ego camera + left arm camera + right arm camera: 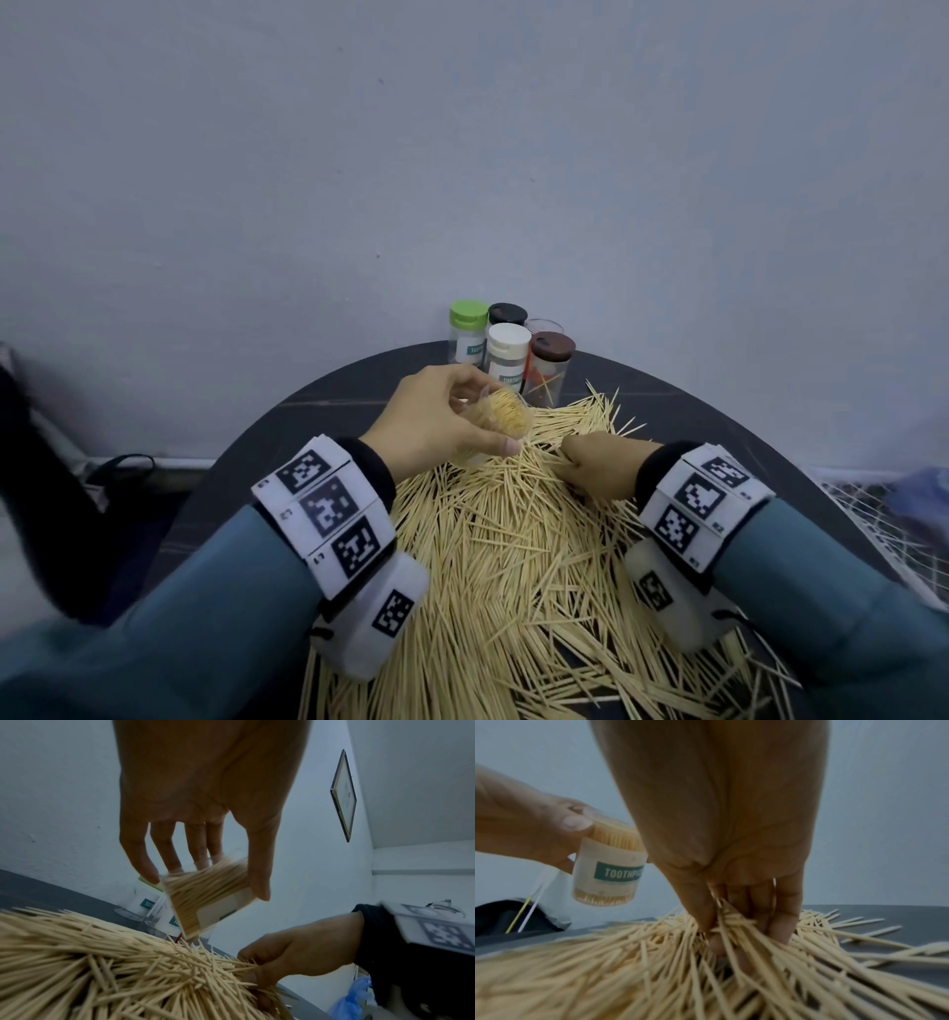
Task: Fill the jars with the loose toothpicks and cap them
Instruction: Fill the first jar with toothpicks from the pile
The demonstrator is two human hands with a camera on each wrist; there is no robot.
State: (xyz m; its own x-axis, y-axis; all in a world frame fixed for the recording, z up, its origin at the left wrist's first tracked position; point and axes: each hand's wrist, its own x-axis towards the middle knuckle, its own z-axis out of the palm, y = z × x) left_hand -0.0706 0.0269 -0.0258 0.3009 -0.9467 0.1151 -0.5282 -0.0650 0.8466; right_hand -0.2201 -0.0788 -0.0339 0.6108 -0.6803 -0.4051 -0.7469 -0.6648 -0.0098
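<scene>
My left hand (490, 419) grips a clear uncapped jar (513, 416) packed with upright toothpicks and holds it tilted above the pile. The left wrist view shows the jar (210, 894) between the thumb and fingers. Its green "TOOTHPICKS" label faces the right wrist view (608, 870). Loose toothpicks (513, 565) cover most of the round dark table (719, 437). My right hand (570, 457) is down in the pile just right of the jar. Its fingers (780, 923) and thumb pinch a bunch of toothpicks (731, 923).
Against the wall stand jars with a green lid (468, 313), a black lid (507, 312), a white lid (508, 336) and a brown lid (552, 345), plus one open clear jar (544, 325). A wire rack (873, 514) lies off the right edge.
</scene>
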